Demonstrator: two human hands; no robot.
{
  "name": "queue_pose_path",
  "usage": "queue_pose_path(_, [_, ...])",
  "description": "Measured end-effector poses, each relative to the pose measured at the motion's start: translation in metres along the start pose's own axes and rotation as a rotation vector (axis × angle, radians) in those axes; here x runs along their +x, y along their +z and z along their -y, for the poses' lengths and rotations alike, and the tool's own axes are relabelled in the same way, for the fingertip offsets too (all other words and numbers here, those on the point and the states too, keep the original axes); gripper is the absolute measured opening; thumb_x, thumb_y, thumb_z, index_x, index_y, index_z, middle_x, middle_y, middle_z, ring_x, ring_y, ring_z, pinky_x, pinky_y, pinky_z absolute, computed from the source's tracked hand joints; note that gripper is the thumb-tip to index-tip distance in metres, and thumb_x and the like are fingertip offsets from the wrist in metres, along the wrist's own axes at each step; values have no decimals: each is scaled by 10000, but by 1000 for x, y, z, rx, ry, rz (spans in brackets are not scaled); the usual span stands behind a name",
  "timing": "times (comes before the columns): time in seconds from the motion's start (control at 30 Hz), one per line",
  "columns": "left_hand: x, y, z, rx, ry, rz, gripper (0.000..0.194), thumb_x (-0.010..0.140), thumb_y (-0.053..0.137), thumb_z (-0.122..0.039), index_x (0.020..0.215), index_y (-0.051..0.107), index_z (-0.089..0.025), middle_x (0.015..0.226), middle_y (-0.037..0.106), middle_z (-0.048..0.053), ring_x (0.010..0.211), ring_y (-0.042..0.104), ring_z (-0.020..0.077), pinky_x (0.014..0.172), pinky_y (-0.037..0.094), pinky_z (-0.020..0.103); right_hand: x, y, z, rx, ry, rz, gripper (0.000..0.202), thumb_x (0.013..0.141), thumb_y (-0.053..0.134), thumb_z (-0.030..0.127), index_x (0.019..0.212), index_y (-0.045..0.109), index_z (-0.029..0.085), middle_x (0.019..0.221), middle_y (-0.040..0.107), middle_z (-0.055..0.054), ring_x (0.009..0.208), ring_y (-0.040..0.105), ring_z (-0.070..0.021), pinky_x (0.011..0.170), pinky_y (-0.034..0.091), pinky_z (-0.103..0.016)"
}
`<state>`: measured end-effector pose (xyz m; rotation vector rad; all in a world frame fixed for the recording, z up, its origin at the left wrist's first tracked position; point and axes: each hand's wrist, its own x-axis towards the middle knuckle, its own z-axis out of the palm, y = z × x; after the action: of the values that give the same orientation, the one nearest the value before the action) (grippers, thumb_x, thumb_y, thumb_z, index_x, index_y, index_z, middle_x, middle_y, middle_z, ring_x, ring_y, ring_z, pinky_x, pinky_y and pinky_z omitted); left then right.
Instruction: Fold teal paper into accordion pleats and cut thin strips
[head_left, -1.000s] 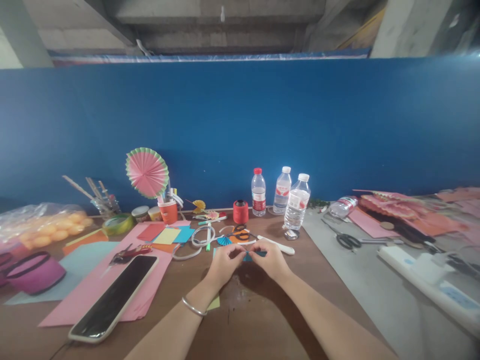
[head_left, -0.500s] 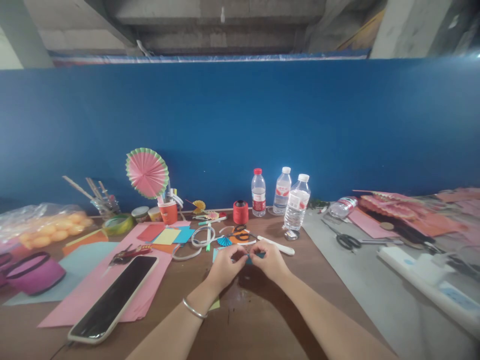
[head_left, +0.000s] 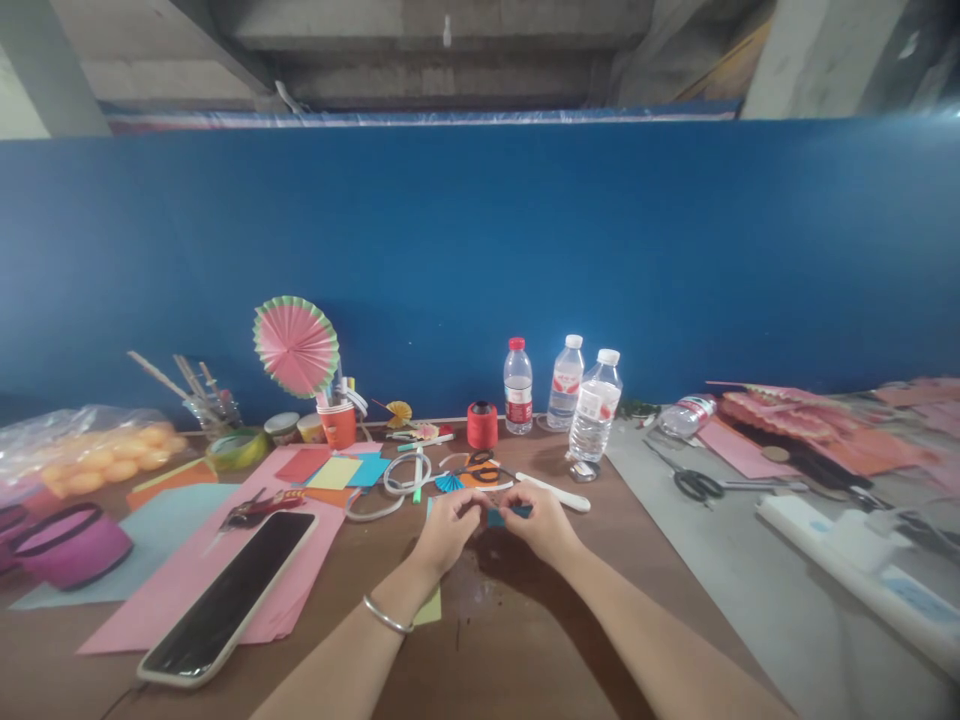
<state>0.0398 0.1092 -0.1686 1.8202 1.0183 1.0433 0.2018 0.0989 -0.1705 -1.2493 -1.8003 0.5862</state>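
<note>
My left hand (head_left: 450, 530) and my right hand (head_left: 541, 518) are close together over the brown table, fingers pinched toward each other. A small piece of blue paper (head_left: 496, 517) shows between them, its right part at my right fingertips. What my left fingers pinch is too small to make out. Just beyond the hands lie a small blue paper fan (head_left: 449, 482), black-handled scissors (head_left: 481, 466) and a white stick-like tool (head_left: 555, 492). A yellow sheet (head_left: 429, 607) is partly hidden under my left wrist.
Behind stand a red thread spool (head_left: 482, 426) and a red-capped bottle (head_left: 517, 388), with two white-capped bottles beside them. A phone (head_left: 229, 600) lies on pink paper (head_left: 124, 622) at the left. At the right is a power strip (head_left: 862, 580).
My left hand has shifted slightly left, away from the right hand, and the gap between the fingertips is wider. More of the yellow sheet shows by my left wrist.
</note>
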Motion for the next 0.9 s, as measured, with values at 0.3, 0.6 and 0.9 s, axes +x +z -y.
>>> queue_pose_path(0.3, [2,-1,7,80,30,-82,177,729,530,-317,737,635,-176,734,645,10,683,573,135,641,427,207,0,-2,-3,7,-3,-38,115,706,558,238,755,613,150,764,590,-27,737,522,-150,683,382,-245])
queue_pose_path(0.6, [2,0,8,21,57,-57,174,707,562,-309,784,636,-172,819,648,28,771,581,150,716,447,232,-1,-2,-5,-1,-40,-43,83,707,565,227,735,612,165,743,587,-11,724,517,-136,683,371,-234])
queue_pose_path(0.9, [4,-1,16,-79,-11,-148,192,685,577,-318,706,635,-136,675,639,29,605,557,124,574,431,198,2,-5,-11,205,124,-165,172,644,614,294,704,609,132,610,522,0,581,449,-109,582,352,-215])
